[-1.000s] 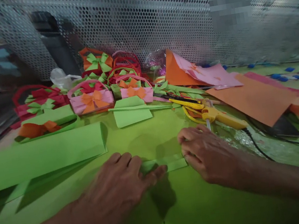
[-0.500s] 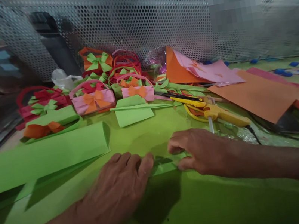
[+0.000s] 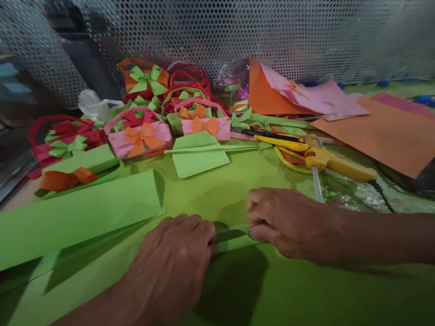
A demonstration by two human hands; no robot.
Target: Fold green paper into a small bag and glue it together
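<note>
A narrow green strip, paper or felt by its look, runs between my hands just above the green tabletop. My left hand has its fingers curled over the strip's left end, which they hide. At the right end, my right hand pinches it between thumb and bent fingers. Behind them lies a folded light green piece with a thin green strip across it. The yellow glue gun rests beyond my right hand, beside a yellow cutter knife.
A rolled green sheet lies at the left. Small handled bags with bows stand at the back, before a perforated metal panel. Orange sheets and a pink sheet lie right. A dark bottle stands back left.
The fingers of both my hands have closed tighter on the green strip's ends. The whole view has shifted slightly, with the things behind now a little higher and further right.
</note>
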